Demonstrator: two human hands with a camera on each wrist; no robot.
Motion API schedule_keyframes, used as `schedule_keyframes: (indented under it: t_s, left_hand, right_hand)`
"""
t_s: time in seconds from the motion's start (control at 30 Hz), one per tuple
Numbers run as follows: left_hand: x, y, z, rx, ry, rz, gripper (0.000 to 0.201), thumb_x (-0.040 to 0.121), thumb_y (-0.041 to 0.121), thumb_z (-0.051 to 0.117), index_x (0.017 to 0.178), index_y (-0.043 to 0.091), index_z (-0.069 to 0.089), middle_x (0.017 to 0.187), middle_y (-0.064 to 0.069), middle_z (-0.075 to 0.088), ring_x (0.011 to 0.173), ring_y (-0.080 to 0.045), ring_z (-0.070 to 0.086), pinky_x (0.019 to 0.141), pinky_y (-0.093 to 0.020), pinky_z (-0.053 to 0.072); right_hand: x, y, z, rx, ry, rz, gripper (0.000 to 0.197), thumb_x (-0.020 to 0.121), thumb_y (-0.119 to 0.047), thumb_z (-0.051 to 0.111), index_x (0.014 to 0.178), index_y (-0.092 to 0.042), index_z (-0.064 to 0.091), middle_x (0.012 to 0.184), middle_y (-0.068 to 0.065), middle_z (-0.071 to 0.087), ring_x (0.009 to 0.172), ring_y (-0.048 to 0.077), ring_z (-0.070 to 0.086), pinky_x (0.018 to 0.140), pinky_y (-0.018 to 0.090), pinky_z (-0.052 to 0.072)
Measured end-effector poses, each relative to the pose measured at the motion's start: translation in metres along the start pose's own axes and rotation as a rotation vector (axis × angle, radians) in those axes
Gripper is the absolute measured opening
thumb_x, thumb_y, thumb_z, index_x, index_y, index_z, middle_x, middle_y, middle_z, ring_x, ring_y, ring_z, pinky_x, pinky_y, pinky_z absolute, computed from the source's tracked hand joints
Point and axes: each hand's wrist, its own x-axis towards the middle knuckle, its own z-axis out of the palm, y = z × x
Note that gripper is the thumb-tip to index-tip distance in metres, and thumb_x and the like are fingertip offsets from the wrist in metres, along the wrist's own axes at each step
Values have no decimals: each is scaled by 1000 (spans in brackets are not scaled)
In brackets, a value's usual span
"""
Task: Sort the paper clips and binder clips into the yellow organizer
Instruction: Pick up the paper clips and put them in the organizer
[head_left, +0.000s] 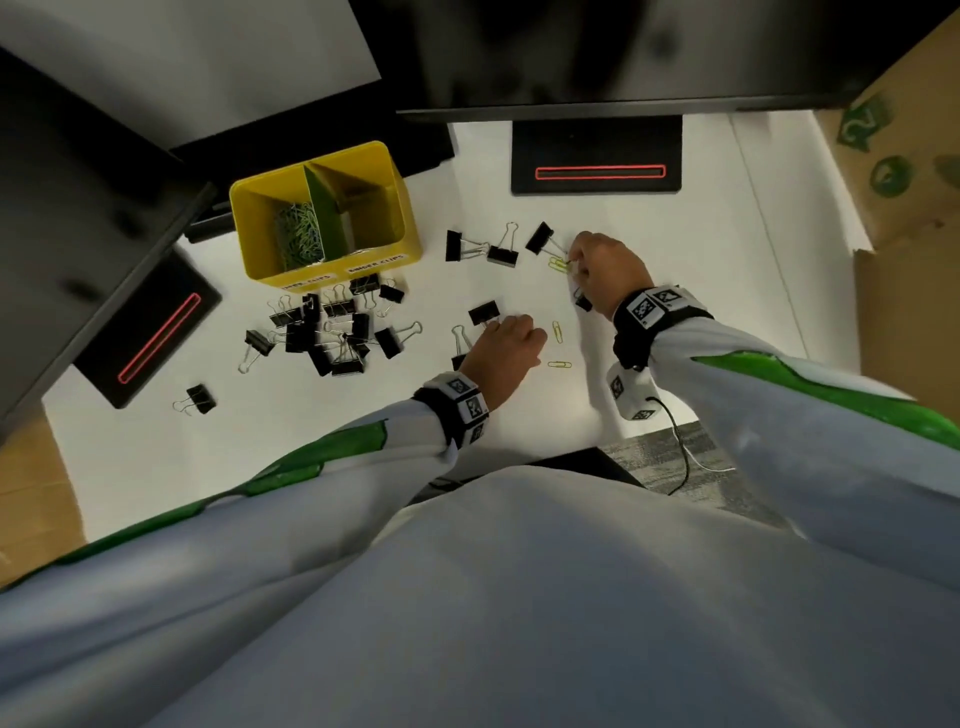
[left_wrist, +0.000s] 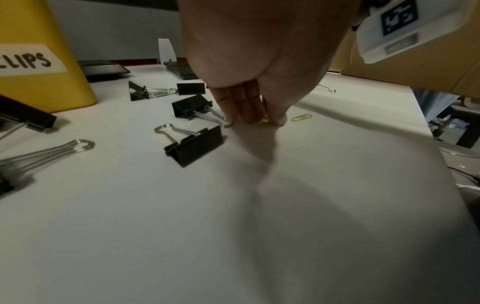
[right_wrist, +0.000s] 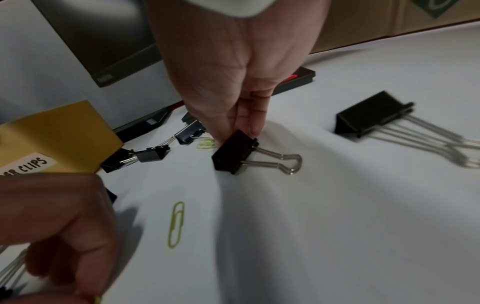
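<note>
The white counter (head_left: 649, 249) carries one yellow organizer (head_left: 322, 218) with two compartments; its left one holds a heap of green paper clips (head_left: 297, 231). Before the organizer lies a pile of black binder clips (head_left: 332, 327), too tangled to count. Three more (head_left: 498, 244) lie right of it. The right hand (head_left: 605, 270), farther right, pinches yellow-green paper clips (head_left: 560, 264) in its grip. The left hand (head_left: 501, 345) pinches another flat on the counter; two loose ones (head_left: 558, 345) lie beside it.

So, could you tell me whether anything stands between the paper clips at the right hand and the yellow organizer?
Three binder clips lie on the table between the paper clips at the right hand and the yellow organizer. Lifted over them, the way looks free; the organizer's top is open.
</note>
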Motion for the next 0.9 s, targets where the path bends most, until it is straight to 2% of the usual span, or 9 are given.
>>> schedule_keyframes:
  t_s: [0.13, 0.23, 0.3, 0.37, 0.5, 0.6, 0.7, 0.8, 0.9]
  left_hand:
    - [10, -7, 2, -34, -8, -55, 21, 84, 19, 70, 87, 3, 58, 86, -15, 60, 79, -35, 61, 67, -40, 45]
    - [35, -12, -16, -109, 45, -134, 17, 94, 19, 57, 98, 3, 56, 93, -16, 65, 85, -35, 62, 71, -40, 43]
    - [54, -20, -29, -163, 86, -190, 17, 93, 17, 56, 105, 5, 56, 99, -15, 66, 91, -34, 63, 76, -40, 45]
    - [72, -27, -38, -207, 115, -188, 23, 90, 15, 59, 112, 6, 57, 103, -15, 67, 96, -34, 63, 81, -42, 49]
    - [94, -34, -41, -148, 92, -129, 28, 89, 13, 60, 116, 10, 57, 103, -14, 66, 95, -35, 62, 82, -43, 47]
    - [102, -35, -38, -96, 78, -99, 25, 88, 14, 61, 112, 10, 57, 99, -13, 66, 92, -35, 63, 78, -41, 44]
    - [107, -31, -39, -91, 101, -82, 25, 87, 14, 65, 108, 9, 53, 92, -10, 67, 85, -33, 64, 74, -39, 43]
    - [107, -27, -40, -61, 113, -56, 23, 87, 14, 65, 105, 9, 51, 87, -8, 66, 80, -32, 64, 72, -38, 42]
    - [107, -30, -38, -16, 89, -28, 16, 88, 15, 62, 103, 11, 56, 87, -10, 65, 81, -32, 62, 73, -38, 41]
  right_hand:
    - [-10, 13, -3, 22, 0, 23, 19, 87, -5, 49, 103, -7, 59, 107, 14, 62, 97, 33, 58, 79, 42, 51]
    - [-22, 9, -2, -22, 80, -142, 14, 89, -19, 58, 97, -7, 61, 99, 14, 60, 94, 33, 57, 76, 39, 49]
    - [-35, -1, 5, -86, 43, -271, 26, 86, -30, 65, 97, -7, 60, 98, 14, 58, 92, 32, 56, 74, 39, 48]
    - [-47, -10, 18, -160, -79, -266, 39, 85, -38, 67, 105, -5, 59, 103, 14, 58, 96, 31, 55, 77, 41, 48]
    - [-59, -11, 33, -140, -103, -181, 28, 90, -20, 60, 105, 4, 57, 107, 21, 57, 100, 37, 54, 80, 43, 48]
    - [-66, -10, 29, -121, -76, -225, 16, 93, -7, 50, 100, 5, 58, 104, 23, 58, 96, 39, 56, 76, 43, 45]
    - [-72, -1, 28, -97, -81, -224, 19, 92, -14, 56, 101, 2, 58, 105, 21, 56, 99, 38, 56, 77, 42, 46]
    - [-76, 0, 29, -154, -192, -225, 47, 86, -31, 67, 117, 0, 54, 119, 18, 51, 111, 34, 49, 86, 43, 47]
    - [-77, -2, 36, -131, -181, -249, 42, 84, -22, 70, 116, 0, 54, 118, 18, 50, 109, 34, 50, 83, 46, 50]
